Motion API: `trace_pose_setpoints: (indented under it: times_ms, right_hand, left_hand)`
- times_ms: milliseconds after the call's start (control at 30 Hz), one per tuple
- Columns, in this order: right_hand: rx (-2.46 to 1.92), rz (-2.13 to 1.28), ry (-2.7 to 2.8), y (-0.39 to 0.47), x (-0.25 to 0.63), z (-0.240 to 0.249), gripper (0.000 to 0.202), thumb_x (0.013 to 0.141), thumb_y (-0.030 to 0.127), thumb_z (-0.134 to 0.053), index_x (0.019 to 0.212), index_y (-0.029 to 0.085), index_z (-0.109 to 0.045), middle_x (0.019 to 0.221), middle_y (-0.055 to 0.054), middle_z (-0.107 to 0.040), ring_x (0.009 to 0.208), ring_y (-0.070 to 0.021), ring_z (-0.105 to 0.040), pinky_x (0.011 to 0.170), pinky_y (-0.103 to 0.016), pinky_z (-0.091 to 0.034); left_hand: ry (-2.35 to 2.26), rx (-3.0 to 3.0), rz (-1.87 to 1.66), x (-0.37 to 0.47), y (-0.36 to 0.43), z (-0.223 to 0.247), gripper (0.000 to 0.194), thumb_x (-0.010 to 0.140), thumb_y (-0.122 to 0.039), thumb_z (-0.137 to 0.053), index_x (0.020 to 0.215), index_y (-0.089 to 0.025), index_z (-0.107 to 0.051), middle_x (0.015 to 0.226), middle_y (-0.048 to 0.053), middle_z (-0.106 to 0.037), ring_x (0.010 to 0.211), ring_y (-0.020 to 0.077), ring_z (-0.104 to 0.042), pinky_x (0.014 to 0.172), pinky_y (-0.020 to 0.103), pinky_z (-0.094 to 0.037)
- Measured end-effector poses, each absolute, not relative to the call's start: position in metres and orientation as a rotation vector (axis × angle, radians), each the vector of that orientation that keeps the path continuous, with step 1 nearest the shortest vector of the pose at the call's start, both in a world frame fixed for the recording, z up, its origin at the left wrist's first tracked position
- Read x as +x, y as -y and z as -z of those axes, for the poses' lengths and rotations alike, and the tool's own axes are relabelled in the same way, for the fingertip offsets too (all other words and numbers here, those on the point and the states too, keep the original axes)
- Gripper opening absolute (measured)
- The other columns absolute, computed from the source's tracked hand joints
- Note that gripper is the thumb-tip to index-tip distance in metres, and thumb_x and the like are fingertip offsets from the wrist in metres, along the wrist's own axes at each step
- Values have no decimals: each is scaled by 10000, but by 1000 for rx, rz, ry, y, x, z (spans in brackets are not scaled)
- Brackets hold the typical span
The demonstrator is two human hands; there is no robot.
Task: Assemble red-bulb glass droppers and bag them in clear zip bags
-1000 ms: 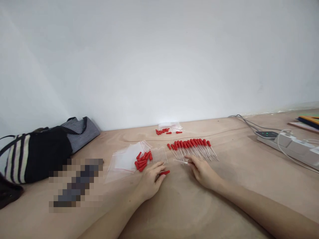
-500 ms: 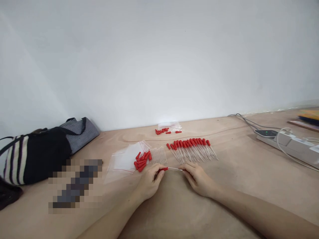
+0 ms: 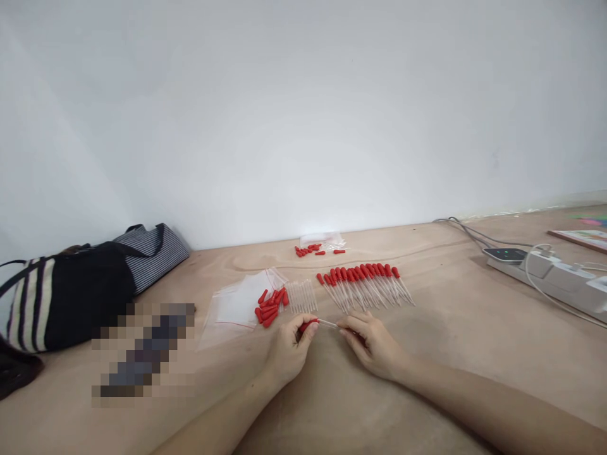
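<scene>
Gripping a red dropper bulb point(image 3: 313, 321) in the left hand point(image 3: 290, 349) and a slim clear dropper tube point(image 3: 328, 323) in the right hand point(image 3: 372, 341), lower centre of the frame, with tube end at bulb mouth. Holding both below the row of red-topped droppers point(image 3: 364, 272) on the counter point(image 3: 303, 404), right of centre.

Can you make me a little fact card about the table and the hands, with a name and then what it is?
Left hand: pinching a red bulb
Right hand: holding a thin clear tube that meets the bulb
Loose bulbs: piled left of the bare tubes
Red-topped tubes: rowed right of the bare tubes
Far right: white power strip
Far left: black bag with pale stripes
</scene>
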State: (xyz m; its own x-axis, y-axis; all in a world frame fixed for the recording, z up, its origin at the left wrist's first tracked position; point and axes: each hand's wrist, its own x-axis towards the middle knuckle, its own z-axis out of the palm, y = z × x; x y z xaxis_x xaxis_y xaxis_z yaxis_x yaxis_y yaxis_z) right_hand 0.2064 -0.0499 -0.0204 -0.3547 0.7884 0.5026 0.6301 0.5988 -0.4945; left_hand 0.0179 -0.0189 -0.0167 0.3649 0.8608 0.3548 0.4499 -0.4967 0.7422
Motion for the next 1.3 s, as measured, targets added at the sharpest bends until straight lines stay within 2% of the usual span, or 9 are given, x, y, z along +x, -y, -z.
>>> trace_pose_setpoints:
  times_ms: [200,367,500,667,900,1300]
  right_hand:
    - [-1096,-206,2228,45,216,19,205,817,101,-360,867,178,-543,757,-31,-564,678,-133,-486,666,-288,-292]
    - [-1084,-44,2316,41,222,18,308,719,-2,-355,878,168,-556,734,-36,-538,660,-136,-446,675,-294,-251]
    - [-1072,-31,2310,41,220,15,248,759,40,-361,845,164,-557,731,-32,-544,643,-128,-433,667,-289,-231]
    - [-1053,-37,2294,42,216,12,196,815,122,-364,815,159,-557,697,-26,-552,628,-124,-438,660,-288,-220]
    - [-1024,-64,2303,43,215,12,183,804,108,-366,753,164,-533,665,-10,-546,598,-111,-446,650,-276,-221]
    - [-1033,-129,2315,43,210,12,183,820,113,-358,752,166,-520,689,-7,-571,619,-113,-469,656,-272,-231]
  left_hand:
    - [-1114,2217,-975,18,21,14,185,819,-259,-435,779,-157,-584,709,17,-597,657,135,-531,602,233,-413]
    - [-1109,2299,-939,18,23,15,178,816,-249,-429,782,-159,-579,697,16,-593,640,132,-533,585,227,-402]
    - [-1114,2390,-935,18,25,12,185,819,-257,-421,775,-167,-577,691,15,-600,640,137,-534,591,236,-394]
    - [-1111,2574,-930,19,29,9,164,817,-252,-441,761,-183,-580,698,9,-637,648,151,-538,675,298,-361]
    - [-1058,2652,-877,19,30,10,163,824,-260,-435,762,-186,-565,699,17,-645,641,149,-544,727,337,-334]
    - [-1030,2644,-912,21,32,5,159,801,-232,-447,703,-181,-561,640,5,-620,613,143,-520,715,322,-358]
